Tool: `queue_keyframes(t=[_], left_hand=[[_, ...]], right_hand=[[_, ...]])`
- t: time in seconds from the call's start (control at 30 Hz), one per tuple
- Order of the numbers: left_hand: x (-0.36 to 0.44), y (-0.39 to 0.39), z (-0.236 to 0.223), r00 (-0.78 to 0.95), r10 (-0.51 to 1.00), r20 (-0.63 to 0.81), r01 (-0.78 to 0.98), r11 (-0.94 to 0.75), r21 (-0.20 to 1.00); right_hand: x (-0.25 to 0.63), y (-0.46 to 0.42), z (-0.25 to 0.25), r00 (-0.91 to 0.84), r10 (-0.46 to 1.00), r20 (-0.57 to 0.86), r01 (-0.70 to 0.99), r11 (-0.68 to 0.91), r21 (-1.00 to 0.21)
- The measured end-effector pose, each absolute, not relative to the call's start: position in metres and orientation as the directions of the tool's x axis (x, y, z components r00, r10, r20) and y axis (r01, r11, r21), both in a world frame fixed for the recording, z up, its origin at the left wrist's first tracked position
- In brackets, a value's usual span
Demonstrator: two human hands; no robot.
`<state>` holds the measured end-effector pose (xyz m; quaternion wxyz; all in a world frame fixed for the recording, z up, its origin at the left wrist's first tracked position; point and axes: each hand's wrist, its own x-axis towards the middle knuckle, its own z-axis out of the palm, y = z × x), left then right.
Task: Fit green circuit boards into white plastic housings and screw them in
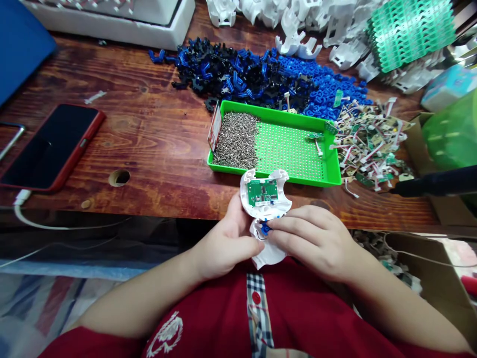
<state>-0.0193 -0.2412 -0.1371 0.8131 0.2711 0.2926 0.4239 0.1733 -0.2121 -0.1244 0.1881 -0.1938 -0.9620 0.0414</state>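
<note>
My left hand (227, 238) grips a white plastic housing (265, 199) from the left, close to my chest. A small green circuit board (263, 192) sits in the housing's upper half. My right hand (313, 236) is closed in a pinch on a small blue part (265, 228) at the housing's lower half. Both hands are just below the wooden table's (156, 144) front edge, in front of a green tray (274, 144).
The green tray holds a heap of small metal screws (236, 139). Behind it lie blue and black plastic parts (246, 74), white housings (335, 30) and a green rack (410, 30). Loose circuit boards with wires (368, 144) lie right. A red-cased phone (52, 146) lies left. A black tool (436, 184) lies far right.
</note>
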Motion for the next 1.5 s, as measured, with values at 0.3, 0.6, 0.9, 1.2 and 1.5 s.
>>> queue_keyframes(t=[0.3, 0.6, 0.9, 1.2, 1.5], left_hand=[[-0.02, -0.242, -0.143, 0.47, 0.856, -0.217, -0.545, 0.474, 0.691], [-0.02, -0.242, -0.145, 0.455, 0.858, -0.236, -0.535, 0.476, 0.698], [-0.017, -0.243, -0.142, 0.427, 0.878, -0.217, -0.556, 0.444, 0.702], [-0.012, -0.247, -0.14, 0.321, 0.919, -0.229, -0.518, 0.373, 0.77], [-0.007, -0.245, -0.145, 0.253, 0.932, -0.258, -0.354, 0.338, 0.872]], right_hand=[[0.169, -0.219, -0.134, -0.728, 0.528, 0.438, 0.493, 0.846, -0.202], [0.168, -0.22, -0.141, -0.679, 0.558, 0.476, 0.458, 0.83, -0.319], [0.168, -0.223, -0.138, -0.615, 0.651, 0.446, 0.545, 0.759, -0.357], [0.164, -0.235, -0.124, -0.702, 0.641, 0.312, 0.6, 0.767, -0.227], [0.157, -0.241, -0.142, -0.617, 0.719, 0.32, 0.676, 0.692, -0.253]])
